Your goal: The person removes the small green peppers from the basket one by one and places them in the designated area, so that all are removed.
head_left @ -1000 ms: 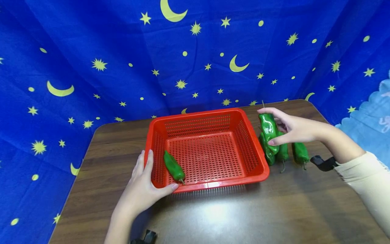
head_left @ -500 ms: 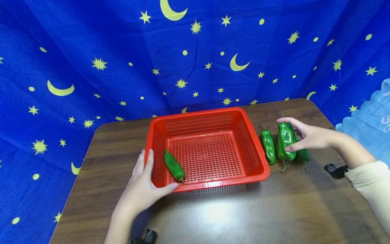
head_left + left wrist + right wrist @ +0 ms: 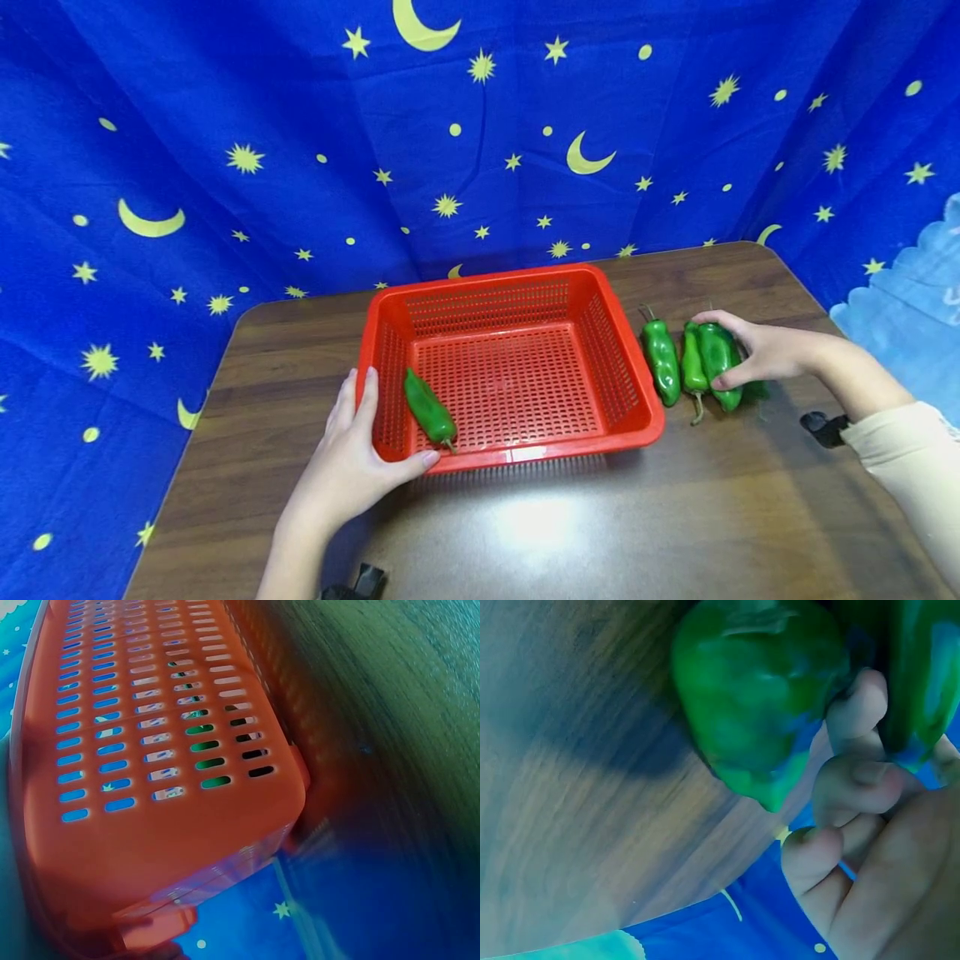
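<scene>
A green pepper [image 3: 719, 358] is held between the thumb and fingers of my right hand [image 3: 772, 354], at the right of the table. Two more green peppers lie to its left: a slim pepper [image 3: 693, 367] close beside it, and another pepper [image 3: 661, 358] along the basket's right side. Part of a further pepper [image 3: 754, 392] shows behind the held one, under the hand; in the right wrist view a broad pepper [image 3: 757, 697] lies by the curled fingers. My left hand [image 3: 348, 454] grips the near left corner of the red plastic basket [image 3: 517, 455], thumb over the front rim.
Inside the basket, one green pepper [image 3: 429, 410] lies near the left wall. The wooden table [image 3: 675, 517] ends at a blue curtain [image 3: 300, 125] with stars and moons. A light blue cloth [image 3: 907, 308] hangs at the right.
My right hand has carried the held pepper rightward from beside the basket, past the slim pepper, then down toward the table. The left hand and basket have stayed put.
</scene>
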`<state>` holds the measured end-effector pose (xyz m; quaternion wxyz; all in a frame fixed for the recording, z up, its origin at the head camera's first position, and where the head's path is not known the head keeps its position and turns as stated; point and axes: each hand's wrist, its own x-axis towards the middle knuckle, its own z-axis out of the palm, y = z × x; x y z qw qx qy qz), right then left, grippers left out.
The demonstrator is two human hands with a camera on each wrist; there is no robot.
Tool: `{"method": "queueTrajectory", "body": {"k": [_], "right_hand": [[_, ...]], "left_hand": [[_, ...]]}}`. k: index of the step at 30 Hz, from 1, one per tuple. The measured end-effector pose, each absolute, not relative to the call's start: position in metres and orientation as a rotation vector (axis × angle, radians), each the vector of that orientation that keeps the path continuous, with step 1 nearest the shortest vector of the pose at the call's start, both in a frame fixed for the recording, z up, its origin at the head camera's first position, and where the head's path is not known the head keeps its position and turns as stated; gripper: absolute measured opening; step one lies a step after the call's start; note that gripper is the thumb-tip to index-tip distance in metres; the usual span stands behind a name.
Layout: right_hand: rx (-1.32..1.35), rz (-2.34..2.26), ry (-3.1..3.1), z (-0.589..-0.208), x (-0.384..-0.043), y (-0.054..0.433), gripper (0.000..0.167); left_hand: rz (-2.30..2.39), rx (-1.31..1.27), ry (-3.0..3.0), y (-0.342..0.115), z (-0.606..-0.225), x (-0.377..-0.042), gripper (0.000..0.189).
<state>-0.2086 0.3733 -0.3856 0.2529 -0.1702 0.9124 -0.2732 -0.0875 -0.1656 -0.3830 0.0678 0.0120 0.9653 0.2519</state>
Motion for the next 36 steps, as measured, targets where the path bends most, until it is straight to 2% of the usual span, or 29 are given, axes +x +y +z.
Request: {"method": "queueTrajectory", "body": {"k": [12,18,23,29,36], "right_hand": [[-0.442,-0.381,2.542,-0.387,-0.205,0.373,0.103],[-0.425,-0.439,2.528,-0.383,-0.209,0.368,0.105],[-0.419,-0.568,2.538,-0.366,-0.215,0.359,0.096],[-0.676,-0.745,2.634,-0.339,-0.225,0.324,0.081],[-0.768,-0.805,2.606,-0.314,-0.238,0.262,0.080]], "left_hand": [[0.757,0.019,2.896,-0.166,-0.386,-0.090,0.131],[0.758,0.015,2.897,-0.167,-0.386,-0.090,0.130],[0.756,0.006,2.895,-0.167,-0.385,-0.089,0.131],[0.762,0.000,2.896,-0.168,-0.384,-0.089,0.132],[0.779,0.016,2.904,-0.168,-0.385,-0.088,0.131]]}}
